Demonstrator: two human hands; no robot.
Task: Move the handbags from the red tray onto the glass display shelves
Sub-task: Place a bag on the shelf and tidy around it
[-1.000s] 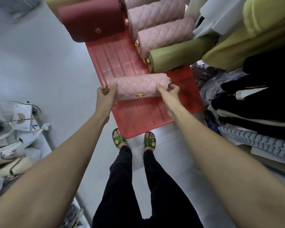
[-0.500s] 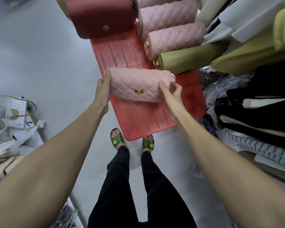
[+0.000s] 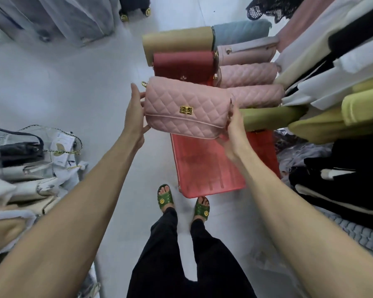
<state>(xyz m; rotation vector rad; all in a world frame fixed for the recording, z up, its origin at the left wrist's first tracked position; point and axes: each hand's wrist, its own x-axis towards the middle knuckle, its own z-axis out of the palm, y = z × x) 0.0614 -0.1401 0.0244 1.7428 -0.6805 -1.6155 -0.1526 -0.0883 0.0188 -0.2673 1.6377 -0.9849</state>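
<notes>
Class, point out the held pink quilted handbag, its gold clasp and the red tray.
pink quilted handbag (image 3: 170, 102): head view, quilted flap.
gold clasp (image 3: 186, 110): head view, centre.
red tray (image 3: 202, 166): head view, bare base.

We lift the pink quilted handbag (image 3: 185, 108) off the red tray (image 3: 205, 168). It now hangs above the tray, gold clasp turned toward us, with our left hand (image 3: 136, 112) and right hand (image 3: 235, 130) raised with it, gripping its ends.

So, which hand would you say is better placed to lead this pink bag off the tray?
Probably left: both grip the pink handbag by its ends, but the left hand faces open floor, while the right hand sits toward the hanging clothes.
</notes>
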